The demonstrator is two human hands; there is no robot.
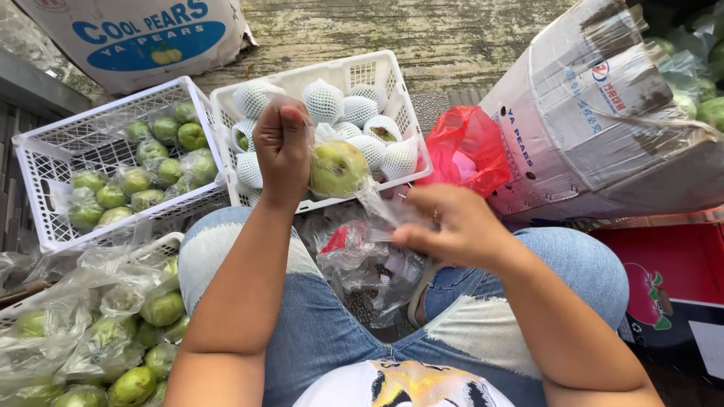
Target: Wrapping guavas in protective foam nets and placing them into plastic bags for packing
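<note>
While you are sitting with your knees apart in blue jeans, your left hand is rising in front of you as a closed fist, the fingers curled tight and pinching the gathered top of a thin clear plastic bag. A round green pear is hanging inside that bag, just beside your left fist and in front of the white plastic slatted crate holding pears wrapped in white foam net sleeves. Your right hand is gripping the bag's other end, fingers pressed together and pinching the film, pulling it taut between the two hands. A second white plastic crate of bagged green pears is sitting to your left, a crumpled red plastic bag is lying to your right, beside a taped cardboard box.
</note>
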